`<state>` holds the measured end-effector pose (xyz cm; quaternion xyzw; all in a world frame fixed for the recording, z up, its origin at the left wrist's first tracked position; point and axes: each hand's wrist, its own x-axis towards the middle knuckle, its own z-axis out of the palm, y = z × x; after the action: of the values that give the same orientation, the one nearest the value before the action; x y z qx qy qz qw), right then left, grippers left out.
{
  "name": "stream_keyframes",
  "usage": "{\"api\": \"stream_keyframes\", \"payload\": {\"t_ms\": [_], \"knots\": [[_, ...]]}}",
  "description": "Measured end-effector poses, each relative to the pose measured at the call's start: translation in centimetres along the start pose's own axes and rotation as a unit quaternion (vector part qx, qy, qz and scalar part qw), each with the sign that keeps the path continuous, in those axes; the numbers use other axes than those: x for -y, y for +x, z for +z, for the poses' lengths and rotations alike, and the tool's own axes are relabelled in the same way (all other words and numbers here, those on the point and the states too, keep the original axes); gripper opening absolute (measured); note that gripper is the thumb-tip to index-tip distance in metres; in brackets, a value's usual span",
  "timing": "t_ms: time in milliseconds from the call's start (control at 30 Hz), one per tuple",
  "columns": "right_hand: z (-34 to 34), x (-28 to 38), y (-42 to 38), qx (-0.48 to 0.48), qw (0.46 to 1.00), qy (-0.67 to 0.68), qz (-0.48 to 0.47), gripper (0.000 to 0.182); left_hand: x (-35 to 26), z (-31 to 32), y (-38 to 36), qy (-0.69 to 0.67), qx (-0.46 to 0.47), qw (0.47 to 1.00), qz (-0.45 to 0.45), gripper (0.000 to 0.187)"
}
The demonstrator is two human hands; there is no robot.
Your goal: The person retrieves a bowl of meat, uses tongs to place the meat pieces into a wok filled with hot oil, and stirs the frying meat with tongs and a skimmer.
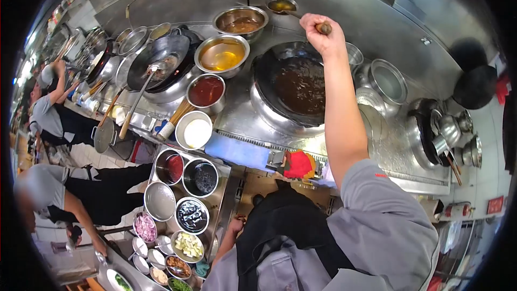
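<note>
My right hand (pixel 326 35) is closed round the wooden handle of a ladle (pixel 281 5), raised at the back of the stove. Yellowish liquid shows in the ladle's bowl, which is beside a steel bowl of brown liquid (pixel 242 23). Below my right forearm sits a dark wok (pixel 264 75) with dark brown, bubbling liquid in it. Down by my left side, next to the condiment counter, my left hand (pixel 236 224) has its fingers curled; what they hold, if anything, cannot be made out. A steel bowl of golden oil (pixel 222 56) stands left of the wok.
A second wok (pixel 157 59) with a long-handled ladle in it is at left. Sauce pots (pixel 205 92) and tubs of chopped ingredients (pixel 188 246) line the left side. Stacked steel bowls (pixel 389 82) stand at right. Two co-workers (pixel 59 194) are at far left.
</note>
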<state>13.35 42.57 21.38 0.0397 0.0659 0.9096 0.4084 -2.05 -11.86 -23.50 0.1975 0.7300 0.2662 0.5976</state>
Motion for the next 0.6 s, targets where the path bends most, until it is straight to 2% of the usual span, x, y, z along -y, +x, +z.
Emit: {"api": "stream_keyframes", "payload": {"t_ms": [67, 100, 133, 200, 267, 300, 433, 500, 533, 600], "knots": [[-0.7, -0.3, -3.8, -0.01, 1.0, -0.005, -0.001, 0.007, 3.7, -0.8, 3.4, 0.111, 0.049, 0.982, 0.144, 0.03], [-1.4, 0.1, -5.5, -0.022, 1.0, -0.009, 0.015, 0.008, 5.9, -1.7, 5.2, 0.181, 0.124, 0.947, 0.236, 0.032], [-2.1, 0.4, -7.2, -0.036, 0.999, -0.012, 0.03, 0.01, 5.7, -1.4, 4.8, 0.184, 0.137, 0.944, 0.235, 0.032], [-3.5, 0.8, -10.8, -0.056, 0.998, -0.031, -0.006, 0.015, 4.1, -1.3, 4.7, 0.024, 0.077, 0.996, 0.026, 0.033], [-4.7, 1.5, -13.9, -0.103, 0.993, -0.048, -0.018, 0.018, 1.7, -1.5, 3.1, 0.06, 0.079, 0.994, 0.046, 0.033], [-5.0, 2.0, -15.4, -0.131, 0.99, -0.044, 0.003, 0.012, 0.9, -1.5, 2.4, 0.089, 0.073, 0.991, 0.067, 0.033], [-5.1, 2.9, -21.2, -0.249, 0.952, -0.18, -0.006, 0.01, 1.9, -1.5, 3.3, 0.062, 0.109, 0.991, 0.052, 0.033], [-4.8, 3.3, -23.7, -0.29, 0.914, -0.284, 0.003, 0.01, 2.3, -1.3, 3.2, 0.152, 0.052, 0.986, 0.031, 0.031], [-4.5, 3.0, -24.8, -0.291, 0.914, -0.284, 0.001, 0.01, 1.3, -1.2, 2.3, 0.154, 0.054, 0.986, 0.031, 0.031], [-3.6, 2.2, -26.8, -0.314, 0.81, -0.492, -0.061, 0.007, -0.6, -1.2, 0.1, 0.211, 0.041, 0.977, 0.007, 0.029]]}}
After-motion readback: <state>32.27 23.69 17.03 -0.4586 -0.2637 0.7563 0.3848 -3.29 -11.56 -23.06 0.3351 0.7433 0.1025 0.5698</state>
